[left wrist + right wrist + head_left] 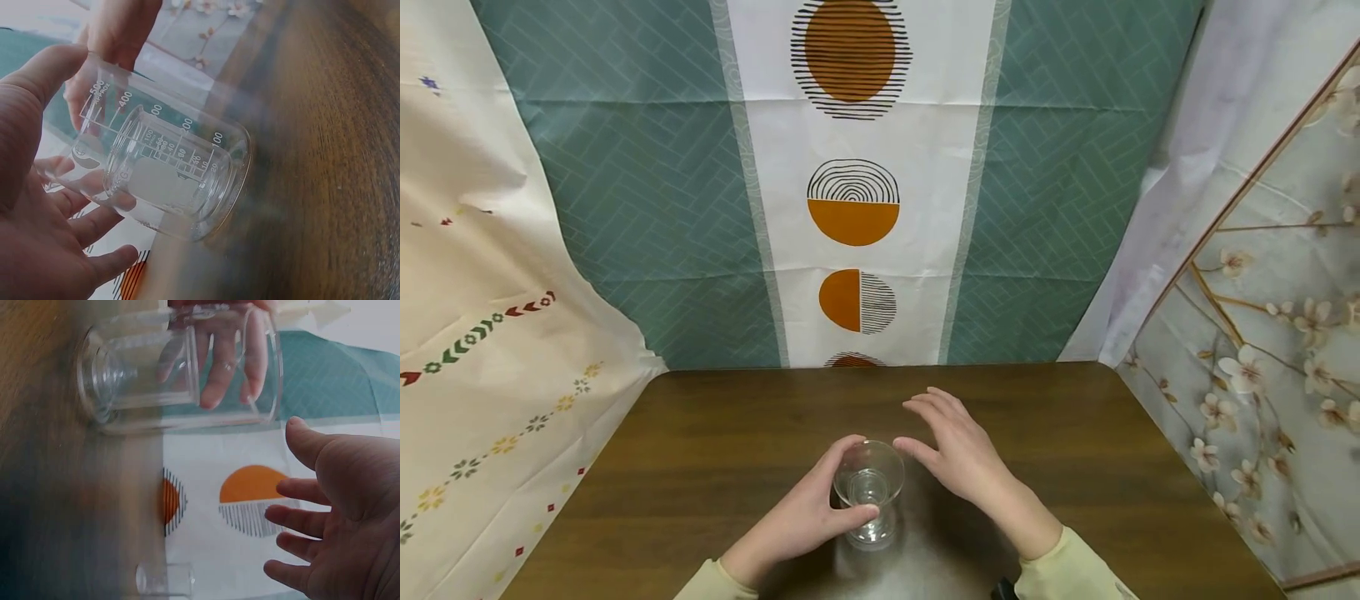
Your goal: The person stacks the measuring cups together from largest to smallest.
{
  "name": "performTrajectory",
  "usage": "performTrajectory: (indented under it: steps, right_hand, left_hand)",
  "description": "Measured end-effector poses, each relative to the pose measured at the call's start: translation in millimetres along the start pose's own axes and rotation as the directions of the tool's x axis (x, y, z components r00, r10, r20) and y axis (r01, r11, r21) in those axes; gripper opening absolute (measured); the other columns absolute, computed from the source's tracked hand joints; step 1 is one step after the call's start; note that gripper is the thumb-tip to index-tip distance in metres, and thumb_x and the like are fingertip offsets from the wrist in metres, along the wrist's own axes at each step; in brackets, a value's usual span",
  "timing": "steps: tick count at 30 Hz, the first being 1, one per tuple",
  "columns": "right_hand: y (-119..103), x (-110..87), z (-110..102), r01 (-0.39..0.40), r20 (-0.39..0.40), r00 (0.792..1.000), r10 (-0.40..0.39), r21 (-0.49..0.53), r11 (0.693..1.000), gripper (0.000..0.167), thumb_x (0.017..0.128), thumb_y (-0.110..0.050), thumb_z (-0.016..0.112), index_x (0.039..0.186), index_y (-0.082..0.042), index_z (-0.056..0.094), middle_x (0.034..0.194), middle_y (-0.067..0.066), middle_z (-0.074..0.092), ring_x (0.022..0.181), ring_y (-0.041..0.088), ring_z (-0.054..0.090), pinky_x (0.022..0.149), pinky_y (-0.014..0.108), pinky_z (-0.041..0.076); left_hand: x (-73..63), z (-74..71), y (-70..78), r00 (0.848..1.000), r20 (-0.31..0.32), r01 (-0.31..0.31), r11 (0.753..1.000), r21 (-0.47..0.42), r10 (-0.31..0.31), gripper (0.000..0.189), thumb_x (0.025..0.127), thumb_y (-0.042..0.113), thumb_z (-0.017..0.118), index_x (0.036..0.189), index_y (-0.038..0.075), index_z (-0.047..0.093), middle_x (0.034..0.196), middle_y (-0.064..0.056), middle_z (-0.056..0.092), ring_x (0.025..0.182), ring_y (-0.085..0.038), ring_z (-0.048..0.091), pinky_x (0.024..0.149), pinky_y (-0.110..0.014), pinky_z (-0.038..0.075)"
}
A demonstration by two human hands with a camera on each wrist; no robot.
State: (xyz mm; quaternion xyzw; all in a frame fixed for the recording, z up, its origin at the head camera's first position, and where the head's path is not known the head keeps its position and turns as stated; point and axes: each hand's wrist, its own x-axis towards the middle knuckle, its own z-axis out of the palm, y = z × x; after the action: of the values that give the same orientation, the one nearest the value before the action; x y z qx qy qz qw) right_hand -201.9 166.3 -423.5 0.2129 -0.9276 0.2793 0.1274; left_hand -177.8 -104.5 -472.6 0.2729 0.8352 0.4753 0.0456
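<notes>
A large clear glass beaker (880, 527) with white volume marks stands upright at the front middle of the wooden table. Inside it sits a smaller beaker (164, 178) with its own printed scale. My left hand (808, 515) holds the large beaker near its rim, thumb on the near side and fingers round the far side. To the right of the beaker, my right hand (958, 454) is raised with its fingers spread and nothing in them. In the right wrist view its thumb (306, 440) points toward the rim, with a gap between.
A small clear glass vessel (165, 579) shows at the bottom of the right wrist view. The brown table (700, 467) ends at a green and white patterned cloth (1037, 208). Printed cloths hang along the left (512, 350) and right (1247, 367) sides.
</notes>
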Motion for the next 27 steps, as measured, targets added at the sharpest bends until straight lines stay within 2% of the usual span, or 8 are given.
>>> performTrajectory:
  steps: [10, 15, 27]
  right_hand:
    - [13, 4.4, 11, -0.050, -0.013, 0.999, 0.050, -0.020, 0.999, 0.059, 0.101, -0.042, 0.083, 0.148, -0.010, 0.067, 0.152, 0.008, 0.063, 0.158, 0.035, 0.040, 0.116, 0.063, 0.046]
    - [20, 5.7, 13, -0.068, -0.029, 0.997, 0.068, -0.028, 0.997, 0.061, 0.100, -0.042, 0.083, 0.148, -0.007, 0.066, 0.151, 0.010, 0.064, 0.158, 0.036, 0.040, 0.116, 0.063, 0.046]
    - [30, 10.6, 10, -0.099, -0.040, 0.995, 0.097, -0.056, 0.994, 0.070, 0.100, -0.042, 0.084, 0.153, -0.004, 0.062, 0.157, 0.015, 0.060, 0.158, 0.040, 0.040, 0.117, 0.065, 0.044]
  left_hand:
    - [-2.3, 1.4, -6.3, 0.999, -0.009, 0.035, 0.999, 0.004, -0.035, 0.083, 0.097, 0.041, 0.087, 0.162, 0.025, 0.039, 0.153, 0.002, 0.057, 0.145, -0.023, 0.053, 0.115, -0.057, 0.046]
    - [-2.2, 1.4, -7.0, 0.999, -0.002, 0.052, 0.999, -0.004, -0.052, 0.082, 0.097, 0.045, 0.087, 0.162, 0.028, 0.039, 0.154, 0.001, 0.056, 0.146, -0.022, 0.052, 0.115, -0.056, 0.045]
    - [1.8, -0.2, -2.9, 0.999, 0.008, 0.033, 0.999, -0.004, -0.033, 0.085, 0.096, 0.048, 0.087, 0.162, 0.030, 0.038, 0.155, 0.005, 0.056, 0.147, -0.020, 0.052, 0.116, -0.055, 0.045]
